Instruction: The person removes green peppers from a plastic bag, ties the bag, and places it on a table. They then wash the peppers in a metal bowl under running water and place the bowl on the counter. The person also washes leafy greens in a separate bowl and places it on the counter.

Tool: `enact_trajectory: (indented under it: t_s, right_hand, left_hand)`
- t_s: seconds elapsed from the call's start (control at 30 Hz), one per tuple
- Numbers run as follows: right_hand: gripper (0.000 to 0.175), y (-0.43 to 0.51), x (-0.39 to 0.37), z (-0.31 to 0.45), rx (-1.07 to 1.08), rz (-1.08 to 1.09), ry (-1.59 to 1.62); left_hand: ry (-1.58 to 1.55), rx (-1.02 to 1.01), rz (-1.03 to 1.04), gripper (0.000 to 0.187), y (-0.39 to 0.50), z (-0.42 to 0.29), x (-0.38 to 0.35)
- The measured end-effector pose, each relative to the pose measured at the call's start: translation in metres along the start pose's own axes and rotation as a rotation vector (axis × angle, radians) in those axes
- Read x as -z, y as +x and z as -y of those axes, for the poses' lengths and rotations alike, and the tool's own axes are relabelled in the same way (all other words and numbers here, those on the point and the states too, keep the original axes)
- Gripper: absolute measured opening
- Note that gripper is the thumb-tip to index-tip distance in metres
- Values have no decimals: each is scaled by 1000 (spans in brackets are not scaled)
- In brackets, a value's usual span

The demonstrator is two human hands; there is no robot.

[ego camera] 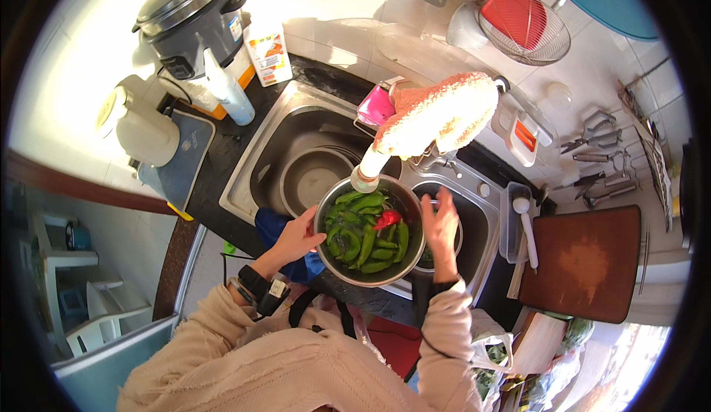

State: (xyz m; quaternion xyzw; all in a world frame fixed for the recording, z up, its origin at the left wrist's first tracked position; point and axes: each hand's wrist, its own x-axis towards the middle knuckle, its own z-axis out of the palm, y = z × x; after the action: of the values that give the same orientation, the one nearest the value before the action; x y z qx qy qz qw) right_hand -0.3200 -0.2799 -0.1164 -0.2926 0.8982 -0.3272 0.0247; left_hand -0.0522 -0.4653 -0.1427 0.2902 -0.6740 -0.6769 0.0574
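A round stainless steel bowl (417,251) full of green peppers (364,245) and one red pepper (387,219) is in front of me, over the divider of the double sink. My left hand (300,236) grips its left side, thumb towards me. Beside the right rim, my right hand (441,226) is slightly blurred with its fingers apart; whether it touches the rim is hard to tell. The tap spout (366,174) hangs over the bowl's far rim. Another metal bowl (319,176) sits in the left basin, and a vessel (459,240) in the right basin is partly hidden.
A pink-white cloth (439,115) hangs behind the tap. At left stand a rice cooker (189,29), a kettle (139,126) and a spray bottle (230,93). A brown cutting board (583,262), a clear plastic container (512,229) and a white-handled brush (525,223) lie right.
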Motion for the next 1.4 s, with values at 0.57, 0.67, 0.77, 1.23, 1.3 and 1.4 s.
enact_trajectory:
  t_s: [0.57,0.67,0.77,1.23,1.3,1.4]
  right_hand:
    - [21,-62,-25,51,-45,-22,204]
    - [23,-67,-43,91,-40,47,300]
    - [28,-71,-77,134,-19,106,468]
    - [52,-63,-242,272,176,323,442]
    - [52,-59,-244,269,94,443,628]
    - [44,-48,-234,234,145,332,527]
  left_hand:
    - [-289,20,-208,52,-33,7,19]
    - [-287,-112,-324,47,-35,5,60]
    - [-245,-160,-467,42,-39,11,114]
    - [253,-184,-799,56,-50,57,320]
    - [294,5,-772,71,-51,55,318]
    - [642,-110,-796,69,-54,35,295]
